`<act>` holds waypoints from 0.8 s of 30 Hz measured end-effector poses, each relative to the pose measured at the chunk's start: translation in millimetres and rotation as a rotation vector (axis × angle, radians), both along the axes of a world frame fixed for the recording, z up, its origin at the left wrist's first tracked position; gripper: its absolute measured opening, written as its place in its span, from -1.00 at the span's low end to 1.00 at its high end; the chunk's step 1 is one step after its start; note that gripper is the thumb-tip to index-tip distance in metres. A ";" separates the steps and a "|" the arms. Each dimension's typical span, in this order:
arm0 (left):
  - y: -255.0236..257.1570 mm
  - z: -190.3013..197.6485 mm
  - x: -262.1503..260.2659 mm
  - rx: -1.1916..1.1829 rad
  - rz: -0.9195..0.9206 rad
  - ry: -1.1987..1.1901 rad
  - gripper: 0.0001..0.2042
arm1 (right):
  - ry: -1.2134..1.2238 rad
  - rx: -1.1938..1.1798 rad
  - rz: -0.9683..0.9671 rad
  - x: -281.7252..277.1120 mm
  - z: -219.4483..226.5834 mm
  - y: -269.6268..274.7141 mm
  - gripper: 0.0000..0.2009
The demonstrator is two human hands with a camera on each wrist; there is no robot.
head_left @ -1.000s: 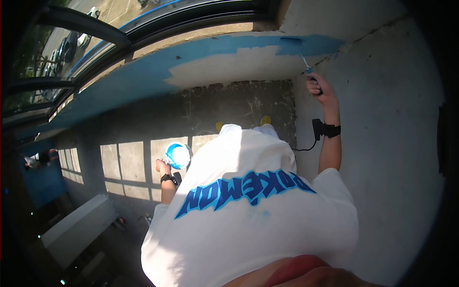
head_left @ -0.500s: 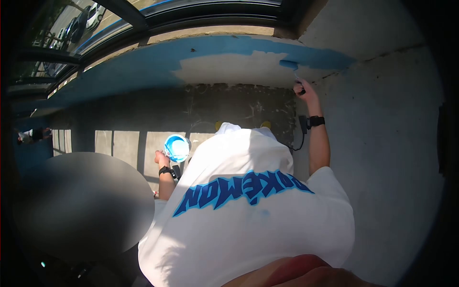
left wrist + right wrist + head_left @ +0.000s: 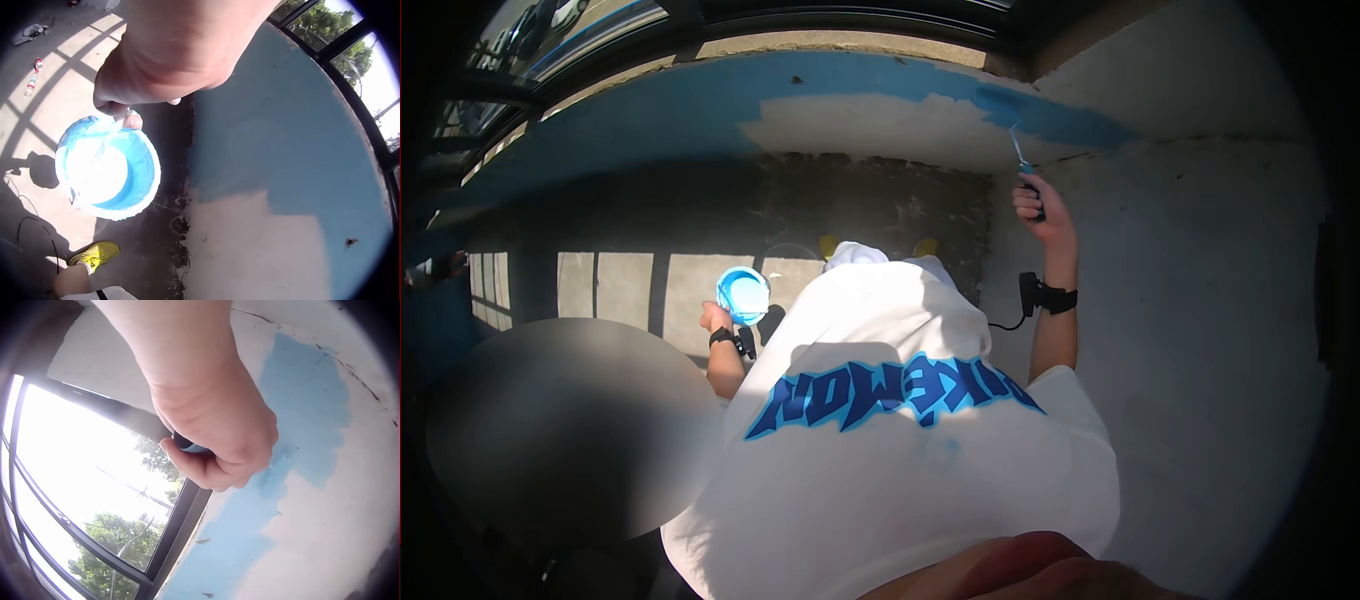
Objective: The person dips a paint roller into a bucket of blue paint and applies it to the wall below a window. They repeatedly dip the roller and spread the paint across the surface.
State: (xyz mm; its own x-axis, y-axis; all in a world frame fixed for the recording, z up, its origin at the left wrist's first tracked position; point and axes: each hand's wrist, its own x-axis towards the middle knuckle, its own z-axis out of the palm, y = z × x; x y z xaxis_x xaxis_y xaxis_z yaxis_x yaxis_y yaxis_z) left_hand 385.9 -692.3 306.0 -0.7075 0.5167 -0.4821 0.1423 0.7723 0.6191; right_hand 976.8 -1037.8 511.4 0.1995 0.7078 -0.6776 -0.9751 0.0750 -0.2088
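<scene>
In the head view my right hand [image 3: 1045, 205] grips the handle of a paint roller [image 3: 1026, 172]. Its dark blue head lies against the low wall, on wet blue paint near the corner. The right wrist view shows the right hand [image 3: 219, 437] with fingers curled round the dark handle; the hand hides the roller head there. Low at the left, my left hand [image 3: 716, 318] holds a paint bucket [image 3: 725, 287], blue inside and sunlit. In the left wrist view, curled fingers of the left hand [image 3: 165, 69] hold the bucket [image 3: 145, 165] at its rim, above the floor.
The wall [image 3: 850, 125] has blue paint [image 3: 690, 100] above and bare white below, under a dark window frame [image 3: 850, 25]. A plain grey wall [image 3: 1180, 300] stands at the right. On the floor lies a bottle [image 3: 32, 81]; a yellow shoe [image 3: 97, 255] stands below the bucket.
The right hand has drawn the roller down the wall, then pushed it back up, and the blue paint by the corner reaches lower. The left hand keeps holding the bucket; the head view has shifted.
</scene>
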 end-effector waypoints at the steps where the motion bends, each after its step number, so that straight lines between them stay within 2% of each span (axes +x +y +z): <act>1: -1.2 1.6 1.2 -0.011 0.005 -0.006 -0.64 | -0.014 0.013 0.016 -3.8 9.0 5.1 -0.82; 7: -10.9 -1.1 1.6 -0.040 -0.081 0.033 -0.60 | 0.077 0.110 0.056 -8.2 30.2 17.5 -0.83; 11: -22.6 2.3 2.5 -0.013 -0.037 0.007 -0.60 | 0.131 0.166 0.042 3.7 14.1 24.7 -0.83; 13: -20.5 9.2 5.4 -0.014 -0.014 0.006 -0.60 | 0.293 0.194 0.002 16.8 -19.4 43.0 -0.83; 17: -16.4 8.9 12.1 -0.045 0.036 0.037 -0.61 | 0.308 0.138 -0.016 37.0 -115.9 83.9 -0.82; 19: -15.8 8.5 11.2 -0.022 0.049 0.046 -0.62 | 0.249 0.010 -0.044 38.7 -150.2 105.7 -0.79; 24: -16.0 -8.4 1.0 0.078 0.116 -0.077 -0.63 | 0.176 -0.078 0.028 32.6 -169.2 125.6 -0.69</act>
